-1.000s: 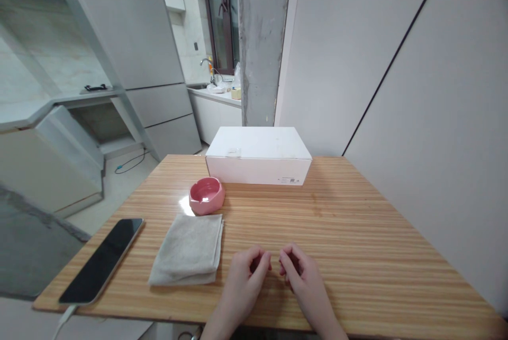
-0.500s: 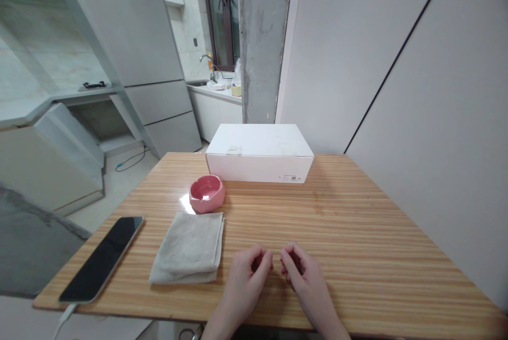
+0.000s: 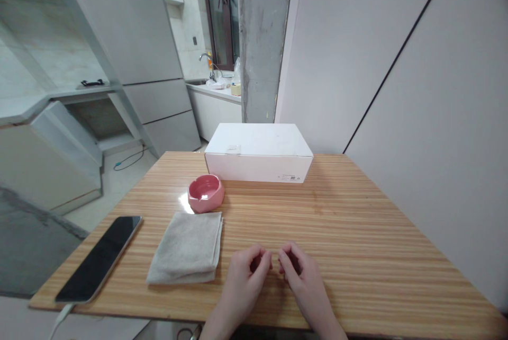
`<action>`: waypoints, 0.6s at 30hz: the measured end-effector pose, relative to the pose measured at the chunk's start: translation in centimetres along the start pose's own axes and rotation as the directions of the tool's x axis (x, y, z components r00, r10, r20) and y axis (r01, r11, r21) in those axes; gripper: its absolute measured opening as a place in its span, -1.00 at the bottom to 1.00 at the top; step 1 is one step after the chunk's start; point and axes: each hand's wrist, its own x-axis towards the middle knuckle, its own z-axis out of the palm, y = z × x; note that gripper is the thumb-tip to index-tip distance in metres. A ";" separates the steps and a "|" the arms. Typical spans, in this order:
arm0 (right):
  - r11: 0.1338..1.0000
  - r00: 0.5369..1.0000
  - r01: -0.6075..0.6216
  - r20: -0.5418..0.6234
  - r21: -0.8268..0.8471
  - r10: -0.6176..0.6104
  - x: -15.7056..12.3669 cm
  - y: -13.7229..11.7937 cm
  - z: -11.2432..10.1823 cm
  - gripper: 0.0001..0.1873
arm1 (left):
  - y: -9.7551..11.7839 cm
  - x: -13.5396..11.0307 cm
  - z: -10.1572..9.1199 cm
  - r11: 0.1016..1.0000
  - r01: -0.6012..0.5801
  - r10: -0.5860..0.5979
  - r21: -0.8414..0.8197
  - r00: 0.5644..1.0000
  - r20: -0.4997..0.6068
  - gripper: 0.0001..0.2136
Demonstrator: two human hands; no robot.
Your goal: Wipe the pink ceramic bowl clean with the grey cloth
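My left hand [image 3: 248, 274] rests near the front of the wooden table, its fingers curled in and the thumb against them. Facing it is my right hand [image 3: 300, 271], curled the same way, with a narrow gap between the two sets of fingertips. I see nothing held in either hand. Nearest to my left hand lies a folded grey cloth [image 3: 188, 249], a little to its left and not touched. Just behind the cloth stands a pink ashtray [image 3: 205, 202] with notches in its rim.
A closed white box [image 3: 257, 168] stands at the table's far edge. On the left lies a black phone [image 3: 99, 260] with a white cable [image 3: 61, 319] plugged in, running over the front edge. The wooden table [image 3: 369, 244] reaches a pale wall [image 3: 448, 133] on the right.
My right hand has come slightly closer to my left hand, narrowing the gap. The whole view has shifted very little; the objects on the table stay where they were.
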 end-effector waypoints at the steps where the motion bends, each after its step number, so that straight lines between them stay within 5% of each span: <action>1: 1.000 1.000 -0.001 0.001 -0.001 0.001 0.0 0.0 0.0 -0.63 | 0.0 0.0 0.0 1.000 -0.002 0.002 0.000 1.000 0.001 -0.65; 18: 0.999 1.000 0.016 0.002 -0.042 -0.016 -0.2 -0.6 -0.2 -0.61 | 0.0 0.1 0.0 1.000 -0.005 0.005 0.001 1.000 -0.001 -0.65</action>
